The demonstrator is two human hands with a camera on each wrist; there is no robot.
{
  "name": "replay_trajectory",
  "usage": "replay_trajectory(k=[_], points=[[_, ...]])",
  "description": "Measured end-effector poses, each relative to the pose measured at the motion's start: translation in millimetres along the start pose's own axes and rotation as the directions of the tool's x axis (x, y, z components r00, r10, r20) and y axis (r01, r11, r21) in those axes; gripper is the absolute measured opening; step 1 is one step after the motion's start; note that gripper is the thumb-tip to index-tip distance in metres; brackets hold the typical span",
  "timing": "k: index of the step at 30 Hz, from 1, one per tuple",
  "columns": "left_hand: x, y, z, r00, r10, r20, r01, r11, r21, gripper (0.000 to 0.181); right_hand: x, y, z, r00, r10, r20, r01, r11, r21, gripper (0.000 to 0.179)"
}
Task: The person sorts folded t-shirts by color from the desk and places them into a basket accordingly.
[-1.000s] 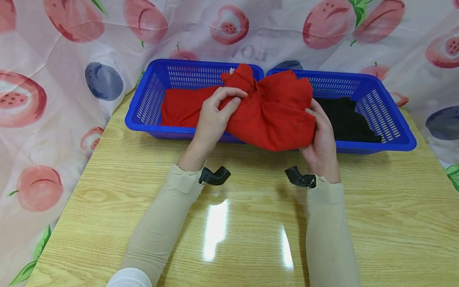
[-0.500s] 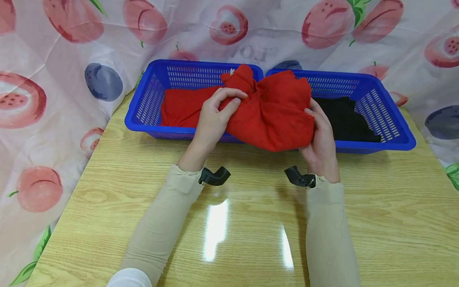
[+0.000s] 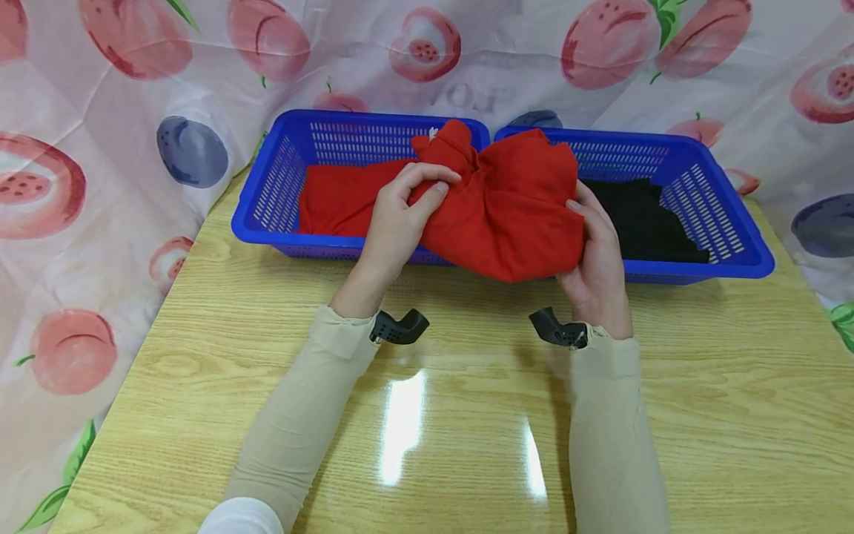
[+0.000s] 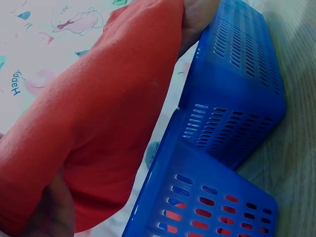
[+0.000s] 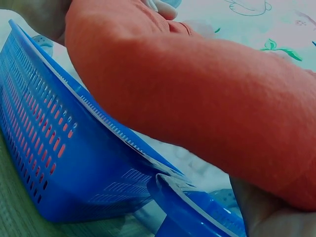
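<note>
A bunched red garment (image 3: 514, 215) is held up in front of two blue baskets, overlapping the inner ends of both in the head view. My left hand (image 3: 396, 215) grips its left side, thumb and index finger pinching the cloth. On its right edge my right hand (image 3: 600, 248) grips the fabric, thumb in front and the other fingers mostly hidden. A small white mark (image 3: 433, 133) shows near the garment's top left. The left wrist view has the red cloth (image 4: 103, 94) stretched between both hands, above the basket rims.
The left blue basket (image 3: 267, 239) holds more red cloth (image 3: 347, 194); the right blue basket (image 3: 734, 271) holds black cloth (image 3: 637, 222). Both stand side by side on a wooden table (image 3: 467, 415). A fruit-print curtain (image 3: 373, 44) hangs behind and along the left.
</note>
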State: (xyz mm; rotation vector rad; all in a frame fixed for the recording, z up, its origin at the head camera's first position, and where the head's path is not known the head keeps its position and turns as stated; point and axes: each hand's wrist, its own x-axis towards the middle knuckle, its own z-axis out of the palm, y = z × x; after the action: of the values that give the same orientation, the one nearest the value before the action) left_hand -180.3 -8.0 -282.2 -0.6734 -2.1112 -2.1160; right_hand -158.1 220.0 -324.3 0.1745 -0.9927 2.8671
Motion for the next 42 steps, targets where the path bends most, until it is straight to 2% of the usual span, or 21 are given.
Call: replay_trajectory(k=[13,18,23,28,30,33,35,38,41,42], points=[[-0.3,-1.4,-0.1,1.000,-0.006,0.006,0.006,1.000,0.009,0.018,0.5,1,1,1.000,-0.002,0.006,0.002,1.000,-0.023,0.037],[-0.3,-0.6,0.0,1.000,0.006,-0.007,-0.006,0.999,0.053,0.022,1.2,0,3,1.000,-0.002,-0.008,0.002,1.000,-0.012,0.034],[-0.5,1.0,0.5,1.000,0.016,-0.002,-0.016,0.994,0.106,0.025,-1.1,-1,6,1.000,0.006,0.013,-0.004,0.992,-0.128,0.035],[-0.9,0.0,1.3,1.000,0.013,-0.005,-0.012,0.993,0.120,0.025,-4.2,-3,7,0.997,0.026,0.074,-0.007,0.967,-0.255,0.038],[-0.9,-0.6,1.5,1.000,0.017,-0.007,-0.016,0.992,0.123,0.025,-5.5,-5,8,0.995,0.043,0.092,-0.013,0.951,-0.310,0.040],[-0.8,-1.1,1.6,1.000,0.022,-0.009,-0.020,0.992,0.123,0.025,-7.3,-8,10,0.992,0.078,0.102,-0.028,0.906,-0.422,0.043],[-0.7,-1.0,1.6,1.000,0.023,-0.012,-0.021,0.993,0.117,0.025,-8.2,-10,11,0.989,0.112,0.096,-0.049,0.865,-0.499,0.047],[-0.8,-0.7,1.4,1.000,0.024,-0.020,-0.022,0.995,0.098,0.025,-9.0,-11,13,0.986,0.151,0.063,-0.081,0.786,-0.613,0.055],[-1.3,0.3,0.9,0.999,0.030,-0.027,-0.027,0.996,0.081,0.024,-9.3,-11,14,0.988,0.154,0.029,-0.094,0.727,-0.680,0.061],[-1.5,0.8,0.8,0.999,0.035,-0.027,-0.033,0.996,0.079,0.024,-9.1,-10,14,0.990,0.143,0.020,-0.090,0.717,-0.691,0.061]])
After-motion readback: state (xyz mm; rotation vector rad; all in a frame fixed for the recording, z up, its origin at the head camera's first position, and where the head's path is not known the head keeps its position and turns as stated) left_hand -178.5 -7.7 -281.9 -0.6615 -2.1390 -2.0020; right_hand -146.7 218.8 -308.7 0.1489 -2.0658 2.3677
